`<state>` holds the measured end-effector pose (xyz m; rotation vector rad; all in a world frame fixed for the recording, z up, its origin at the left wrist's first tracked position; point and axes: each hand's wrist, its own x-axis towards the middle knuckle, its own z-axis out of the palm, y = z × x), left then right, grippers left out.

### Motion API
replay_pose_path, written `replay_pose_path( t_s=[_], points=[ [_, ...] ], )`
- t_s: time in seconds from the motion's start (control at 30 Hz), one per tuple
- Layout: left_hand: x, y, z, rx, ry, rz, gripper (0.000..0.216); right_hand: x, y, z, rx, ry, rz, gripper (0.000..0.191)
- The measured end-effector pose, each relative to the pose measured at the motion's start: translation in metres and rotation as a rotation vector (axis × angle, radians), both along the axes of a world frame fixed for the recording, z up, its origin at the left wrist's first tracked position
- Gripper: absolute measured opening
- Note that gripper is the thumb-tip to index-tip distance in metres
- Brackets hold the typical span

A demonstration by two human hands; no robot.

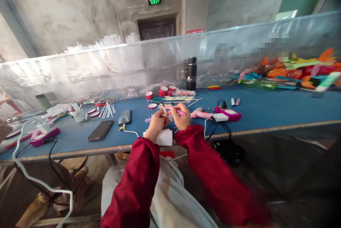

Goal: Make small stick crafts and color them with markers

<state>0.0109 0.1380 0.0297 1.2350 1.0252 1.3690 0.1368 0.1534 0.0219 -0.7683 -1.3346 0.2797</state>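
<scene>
My left hand (157,123) pinches a small flat wooden stick (164,109) that points upward over the front of the blue table. A pink-purple marker pen (180,112) is in my right hand (182,116), its end close to the stick; the fingers partly hide its tip. Under my wrists lies a white roll or folded sheet (164,137) at the table edge. Small purple pieces (147,119) lie beside my left hand. Right of my right hand rests a pink glue gun (201,114).
Behind my hands are thin wooden sticks (179,97), red tape rolls (163,91) and a black thermos (191,74). A phone (100,130) lies left. A purple power strip (231,113) with cables sits right, near colourful balloon-like shapes (301,69). A perforated metal screen (160,57) borders the back.
</scene>
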Motion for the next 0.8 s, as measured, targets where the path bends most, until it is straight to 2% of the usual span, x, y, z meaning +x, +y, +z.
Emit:
replay_pose_path(
  t_s=[0.2,0.43,0.8],
  points=[
    [0.0008,0.0004,-0.0012,0.008,-0.025,0.008,0.015,0.0001,-0.0008,-0.0005,0.012,-0.049,0.043,0.017],
    [0.0019,-0.0006,0.0003,-0.007,-0.015,0.020,0.015,-0.0007,-0.0004,-0.0002,0.000,-0.010,0.036,0.016],
    [0.0019,-0.0002,0.0003,0.006,-0.031,-0.016,0.017,-0.0010,-0.0004,0.0000,0.003,-0.021,0.049,0.017]
  ],
)
